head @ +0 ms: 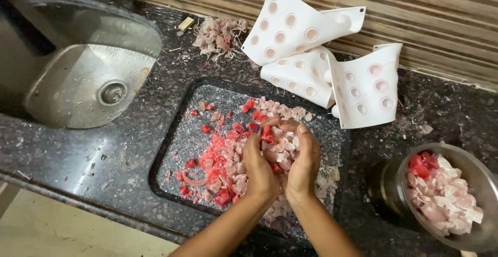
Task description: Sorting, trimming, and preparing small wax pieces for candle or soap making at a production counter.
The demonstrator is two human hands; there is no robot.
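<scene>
Two hands at work over one dark tray (176,148) on the speckled desk (104,158); left hand (258,164) and right hand (303,161) cupped together, fingers curled inward, scooping a mound of pink and red wax-like chips (277,148) between the palms; both hands are closed loosely around the chips, not flat; more chips (223,158) lie scattered across the tray, mostly to the left of the hands and along its far edge; one glass bowl (467,174) stands at the right, well apart from the tray, partly filled with the same pink and red pieces (441,192); three white flexible moulds (332,60) with round cavities lean against the striped wall behind the tray, overlapping one another; one small heap of pale shavings (218,35) sits on the desk between moulds and sink; one steel sink (93,75) at the far left, drain visible.
</scene>
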